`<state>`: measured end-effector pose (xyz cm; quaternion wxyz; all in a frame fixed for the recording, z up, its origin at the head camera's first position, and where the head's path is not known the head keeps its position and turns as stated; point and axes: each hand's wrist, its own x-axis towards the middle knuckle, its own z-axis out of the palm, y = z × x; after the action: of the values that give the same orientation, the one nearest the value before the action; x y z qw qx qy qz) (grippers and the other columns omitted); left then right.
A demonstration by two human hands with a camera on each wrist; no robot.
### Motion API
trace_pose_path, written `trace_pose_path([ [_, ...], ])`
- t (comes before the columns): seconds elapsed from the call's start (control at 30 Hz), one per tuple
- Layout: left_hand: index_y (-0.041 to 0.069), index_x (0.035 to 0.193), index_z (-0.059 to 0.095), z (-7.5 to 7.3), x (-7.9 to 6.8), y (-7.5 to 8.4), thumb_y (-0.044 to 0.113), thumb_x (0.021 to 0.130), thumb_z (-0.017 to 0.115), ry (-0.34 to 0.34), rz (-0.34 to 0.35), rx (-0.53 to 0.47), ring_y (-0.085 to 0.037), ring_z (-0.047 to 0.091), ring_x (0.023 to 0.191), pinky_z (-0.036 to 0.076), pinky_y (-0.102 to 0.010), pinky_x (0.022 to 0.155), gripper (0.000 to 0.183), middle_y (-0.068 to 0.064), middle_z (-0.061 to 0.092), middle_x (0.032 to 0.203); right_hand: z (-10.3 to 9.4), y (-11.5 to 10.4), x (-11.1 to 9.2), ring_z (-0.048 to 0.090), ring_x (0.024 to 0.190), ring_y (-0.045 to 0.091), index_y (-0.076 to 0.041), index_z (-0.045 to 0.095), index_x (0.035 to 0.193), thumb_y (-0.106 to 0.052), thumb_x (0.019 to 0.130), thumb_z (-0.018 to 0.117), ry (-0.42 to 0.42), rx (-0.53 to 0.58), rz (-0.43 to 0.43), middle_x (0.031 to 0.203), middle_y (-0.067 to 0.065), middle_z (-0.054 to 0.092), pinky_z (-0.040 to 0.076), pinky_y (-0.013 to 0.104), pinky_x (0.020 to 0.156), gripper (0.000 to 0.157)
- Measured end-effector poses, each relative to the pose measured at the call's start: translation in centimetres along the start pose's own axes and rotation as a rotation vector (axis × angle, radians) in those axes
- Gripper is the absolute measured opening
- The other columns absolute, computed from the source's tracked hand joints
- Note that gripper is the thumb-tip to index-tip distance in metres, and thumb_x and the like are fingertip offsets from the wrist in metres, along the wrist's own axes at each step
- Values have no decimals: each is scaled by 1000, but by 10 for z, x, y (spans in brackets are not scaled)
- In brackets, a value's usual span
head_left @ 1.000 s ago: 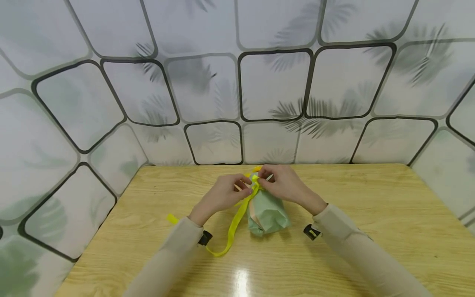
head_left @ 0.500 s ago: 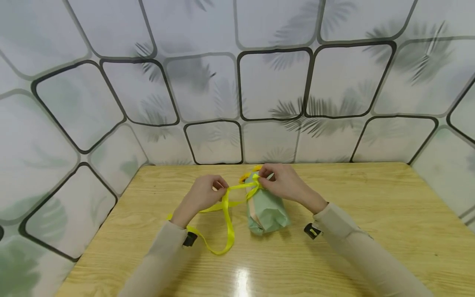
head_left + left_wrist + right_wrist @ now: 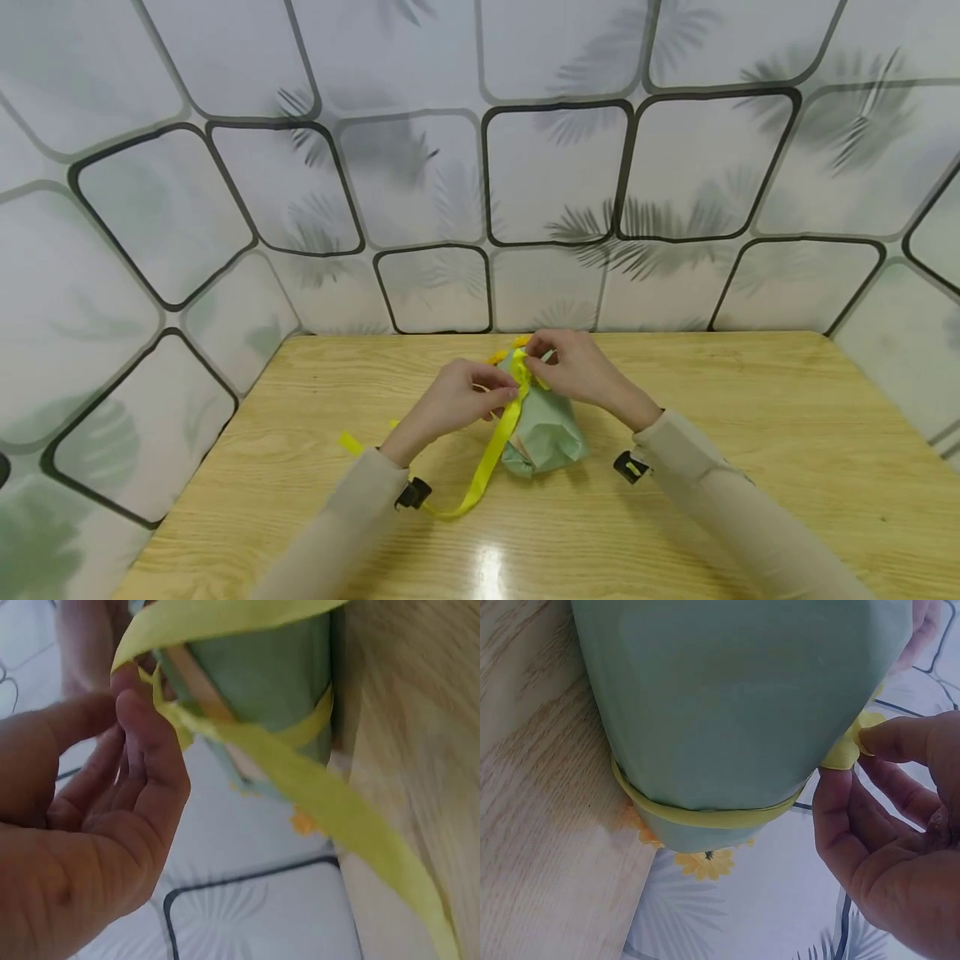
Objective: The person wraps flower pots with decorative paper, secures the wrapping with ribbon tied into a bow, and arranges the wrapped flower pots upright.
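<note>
A bouquet wrapped in green paper (image 3: 553, 429) lies on the table, its yellow-orange flowers (image 3: 705, 862) facing the wall. A yellow ribbon (image 3: 489, 462) goes round the wrapping; in the right wrist view its band (image 3: 720, 817) crosses the paper near the flowers. With thumb and fingers my left hand (image 3: 459, 402) pinches the ribbon just left of the knot area, and a long tail hangs down toward the front. On the other side my right hand (image 3: 581, 368) pinches a folded piece of ribbon (image 3: 844, 750) against the bouquet's top. The knot itself is mostly hidden by fingers.
The wooden table (image 3: 712, 467) spreads out around the bouquet. Behind and at both sides stands a patterned wall covering (image 3: 555, 175). A loose ribbon end (image 3: 350, 443) lies left of the left forearm.
My left hand pulled a ribbon strand out to the left, then came back right to the bouquet with ribbon in its fingers. My right hand stayed nearly in place.
</note>
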<state>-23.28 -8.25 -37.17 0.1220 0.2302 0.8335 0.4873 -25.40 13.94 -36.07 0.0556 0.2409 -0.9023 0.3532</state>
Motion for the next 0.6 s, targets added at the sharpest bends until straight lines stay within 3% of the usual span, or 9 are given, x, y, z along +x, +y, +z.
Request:
trace_pose_path([
  [0.13, 10, 111, 80, 12, 10, 1, 20, 99, 68, 42, -18, 8, -11, 73, 74, 64, -42, 72, 19, -7, 78, 99, 0, 2, 0, 72, 82, 19, -10, 72, 102, -17, 97, 66, -4, 14, -5, 98, 8, 77, 57, 29, 66, 11],
  [0.23, 12, 108, 81, 16, 13, 1, 21, 98, 70, 72, -19, 40, -8, 69, 66, 62, -34, 63, 17, -4, 79, 98, -1, 2, 0, 72, 84, 19, -10, 73, 101, -18, 98, 66, -6, 15, -5, 98, 7, 77, 58, 30, 69, 11],
  [0.4, 13, 93, 81, 21, 18, 2, 26, 93, 76, 176, 35, 159, -6, 61, 61, 51, -23, 56, 14, -1, 78, 86, 0, 2, 1, 72, 87, 19, -11, 73, 100, -19, 98, 66, 2, 28, 5, 98, 6, 77, 60, 34, 75, 11],
  [0.5, 11, 88, 74, 24, 20, 2, 29, 88, 82, 270, 6, 207, -9, 58, 68, 48, -23, 60, 20, 0, 71, 81, 2, 1, 2, 72, 88, 19, -11, 73, 98, -18, 97, 67, 6, 46, 1, 97, 6, 76, 61, 35, 77, 10],
  [0.6, 8, 97, 64, 25, 23, 1, 29, 84, 86, 319, -39, 174, -14, 60, 77, 51, -26, 67, 33, -5, 67, 94, 2, 0, 2, 71, 84, 17, -10, 73, 96, -17, 96, 68, 3, 59, 2, 95, 7, 76, 60, 33, 72, 8],
])
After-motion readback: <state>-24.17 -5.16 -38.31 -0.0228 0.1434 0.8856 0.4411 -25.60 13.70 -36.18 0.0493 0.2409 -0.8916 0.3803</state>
